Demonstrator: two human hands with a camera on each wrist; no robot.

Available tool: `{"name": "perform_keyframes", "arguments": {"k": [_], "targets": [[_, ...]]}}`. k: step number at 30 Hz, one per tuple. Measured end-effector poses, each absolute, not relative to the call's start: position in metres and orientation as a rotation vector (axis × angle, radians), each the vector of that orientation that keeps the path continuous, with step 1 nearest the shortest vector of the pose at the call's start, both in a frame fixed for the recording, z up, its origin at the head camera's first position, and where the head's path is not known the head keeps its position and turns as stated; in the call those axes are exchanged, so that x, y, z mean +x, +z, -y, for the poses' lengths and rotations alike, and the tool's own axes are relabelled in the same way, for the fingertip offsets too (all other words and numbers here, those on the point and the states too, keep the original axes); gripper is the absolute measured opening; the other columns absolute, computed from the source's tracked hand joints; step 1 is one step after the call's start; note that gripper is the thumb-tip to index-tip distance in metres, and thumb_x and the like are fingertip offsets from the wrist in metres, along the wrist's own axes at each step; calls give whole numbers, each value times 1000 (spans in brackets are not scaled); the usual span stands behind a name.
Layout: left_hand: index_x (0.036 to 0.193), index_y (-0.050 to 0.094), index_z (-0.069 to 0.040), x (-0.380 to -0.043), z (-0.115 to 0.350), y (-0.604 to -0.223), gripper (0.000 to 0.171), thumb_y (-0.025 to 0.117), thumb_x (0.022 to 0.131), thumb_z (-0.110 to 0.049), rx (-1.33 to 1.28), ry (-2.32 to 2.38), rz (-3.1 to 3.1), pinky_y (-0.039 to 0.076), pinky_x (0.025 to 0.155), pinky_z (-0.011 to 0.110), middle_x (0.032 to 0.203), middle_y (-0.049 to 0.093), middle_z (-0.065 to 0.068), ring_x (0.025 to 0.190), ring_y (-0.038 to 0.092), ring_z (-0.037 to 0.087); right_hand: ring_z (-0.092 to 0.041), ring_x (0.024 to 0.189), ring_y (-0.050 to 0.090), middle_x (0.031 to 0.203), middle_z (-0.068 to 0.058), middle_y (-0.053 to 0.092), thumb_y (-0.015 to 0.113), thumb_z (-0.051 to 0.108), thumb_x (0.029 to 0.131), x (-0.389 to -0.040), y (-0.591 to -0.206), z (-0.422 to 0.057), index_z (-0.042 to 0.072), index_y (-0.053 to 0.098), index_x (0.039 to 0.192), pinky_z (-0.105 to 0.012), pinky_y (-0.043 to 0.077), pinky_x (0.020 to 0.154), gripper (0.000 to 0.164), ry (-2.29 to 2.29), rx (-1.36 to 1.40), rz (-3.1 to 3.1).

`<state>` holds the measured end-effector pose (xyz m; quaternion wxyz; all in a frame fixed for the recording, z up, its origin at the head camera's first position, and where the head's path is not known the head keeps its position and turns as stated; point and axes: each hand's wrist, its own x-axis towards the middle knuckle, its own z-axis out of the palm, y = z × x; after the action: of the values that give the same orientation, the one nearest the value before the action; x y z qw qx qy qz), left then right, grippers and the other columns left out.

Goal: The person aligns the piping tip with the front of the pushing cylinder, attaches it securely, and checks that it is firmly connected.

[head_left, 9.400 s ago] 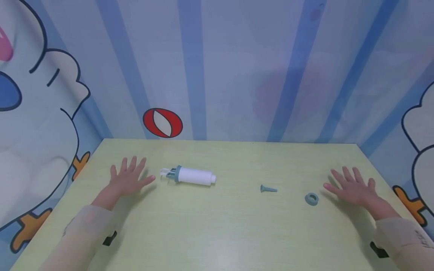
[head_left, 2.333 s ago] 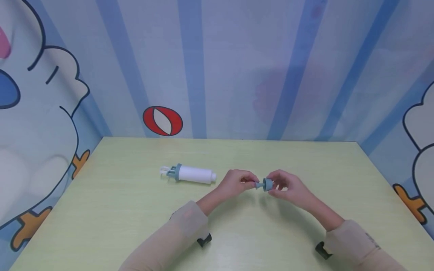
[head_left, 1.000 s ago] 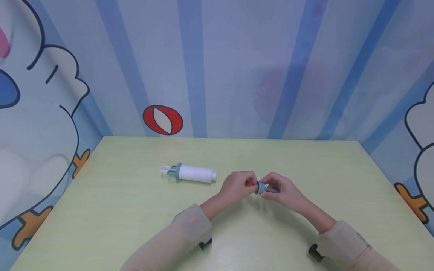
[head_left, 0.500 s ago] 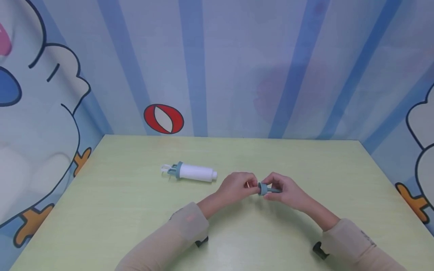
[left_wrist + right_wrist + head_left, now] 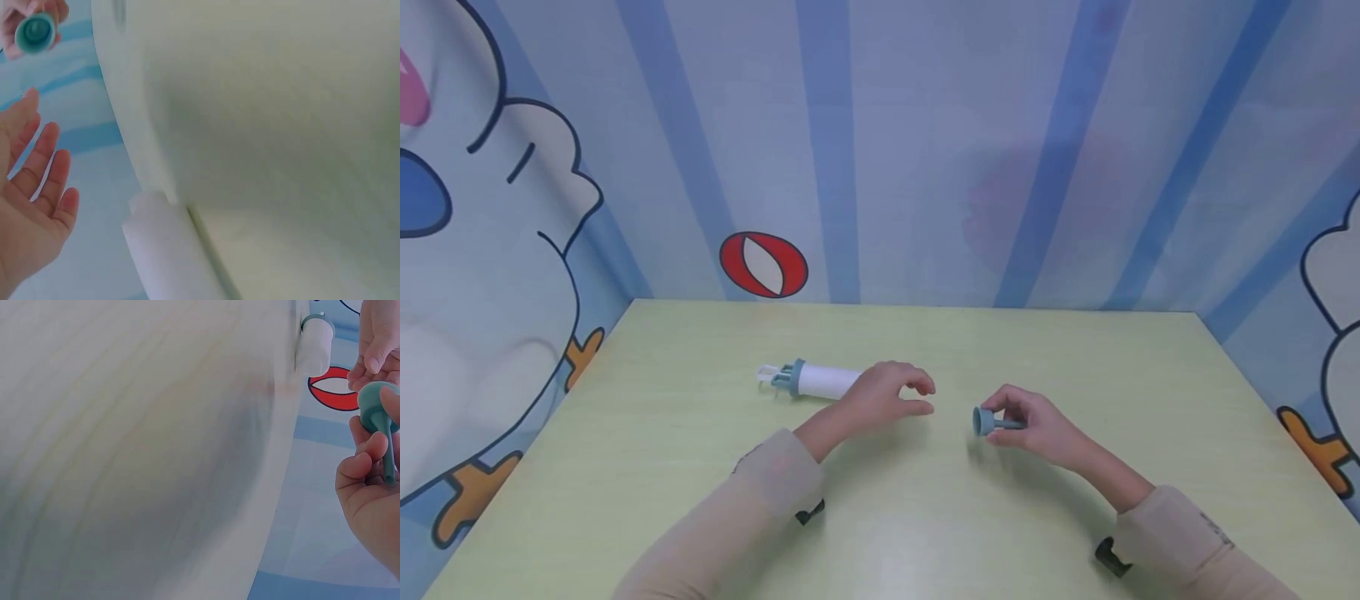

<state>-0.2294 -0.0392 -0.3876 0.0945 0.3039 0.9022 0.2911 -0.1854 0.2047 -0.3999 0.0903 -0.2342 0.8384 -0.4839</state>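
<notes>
My right hand [image 5: 1037,432] pinches a small teal ring cap [image 5: 982,421] above the table. A thin teal nozzle [image 5: 385,447] runs through the cap, its narrow stem pointing back toward the palm. The left wrist view looks into the cap's round hollow [image 5: 35,32]. My left hand [image 5: 880,395] holds nothing, its fingers loosely bent and apart from the cap. Behind it lies a white tube [image 5: 827,381] with a teal collar and pale prongs at its left end, perhaps a syringe-like press. In the head view the left hand hides the tube's right end.
The pale yellow-green table [image 5: 925,533] meets a blue striped backdrop [image 5: 917,167] with a printed red and white ball [image 5: 763,264]. Printed cartoon figures cover the side panels. Dark wrist cameras [image 5: 1112,557] hang under both sleeves.
The loose nozzle and ring were picked up, and the nozzle now sits through the ring. In the last half second my left hand let go and moved left toward the tube; the right hand stayed.
</notes>
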Motion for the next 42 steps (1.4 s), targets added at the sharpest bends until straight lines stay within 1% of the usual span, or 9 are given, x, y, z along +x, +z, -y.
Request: {"name": "perform_keyframes", "arguments": {"k": [5, 8, 13, 17, 23, 26, 31, 36, 42], "targets": [[112, 60, -17, -243, 60, -383, 34, 64, 80, -30, 862, 778, -2684, 38, 94, 35, 114, 59, -2, 110, 50, 17, -8, 62, 44, 74, -9, 51, 67, 6, 75, -185, -401, -206, 0, 55, 100, -22, 41, 54, 28, -1444, -691, -2476], [115, 59, -19, -249, 71, -382, 39, 64, 79, -32, 821, 708, -2721, 37, 96, 38, 119, 57, -3, 114, 47, 16, -8, 62, 44, 74, -9, 52, 67, 6, 75, -186, -402, -207, 1, 55, 100, -21, 40, 54, 28, -1445, -691, -2476], [121, 55, -22, -256, 89, -383, 46, 65, 78, -34, 743, 550, -2804, 33, 100, 41, 125, 53, -2, 119, 44, 19, -8, 62, 45, 74, -9, 52, 67, 7, 75, -186, -402, -208, 2, 55, 99, -22, 41, 54, 27, -1436, -683, -2492], [126, 50, -21, -260, 101, -385, 53, 66, 77, -35, 741, 450, -2808, 30, 101, 44, 129, 50, 0, 122, 41, 21, -9, 63, 44, 75, -10, 52, 67, 8, 75, -186, -403, -209, 3, 55, 99, -21, 40, 55, 27, -1419, -674, -2500], [130, 45, -23, -265, 114, -387, 61, 68, 75, -37, 682, 404, -2756, 30, 101, 44, 132, 47, 1, 123, 39, 23, -9, 63, 45, 76, -11, 52, 67, 8, 75, -186, -403, -210, 3, 55, 100, -22, 41, 55, 28, -1412, -663, -2500], [131, 44, -23, -267, 117, -388, 61, 65, 76, -40, 628, 393, -2721, 31, 100, 45, 132, 47, 1, 122, 40, 23, -9, 63, 44, 77, -12, 52, 67, 9, 76, -186, -403, -211, 3, 55, 101, -21, 41, 56, 29, -1405, -651, -2492], [130, 45, -22, -267, 119, -389, 54, 60, 81, -40, 587, 378, -2694, 33, 98, 44, 131, 48, 2, 120, 42, 23, -9, 63, 44, 77, -12, 52, 67, 9, 76, -186, -403, -212, 3, 55, 101, -22, 41, 56, 29, -1400, -646, -2487], [128, 48, -19, -265, 120, -389, 51, 62, 80, -33, 601, 398, -2675, 34, 97, 44, 128, 50, 3, 116, 44, 23, -9, 62, 44, 77, -12, 52, 67, 10, 76, -186, -403, -212, 3, 55, 101, -21, 41, 55, 29, -1401, -642, -2485], [126, 50, -19, -263, 120, -390, 53, 66, 78, -32, 609, 416, -2674, 35, 96, 45, 126, 52, 3, 113, 46, 23, -8, 62, 44, 76, -12, 53, 67, 9, 76, -186, -403, -212, 3, 55, 101, -21, 40, 55, 29, -1406, -644, -2484]]}}
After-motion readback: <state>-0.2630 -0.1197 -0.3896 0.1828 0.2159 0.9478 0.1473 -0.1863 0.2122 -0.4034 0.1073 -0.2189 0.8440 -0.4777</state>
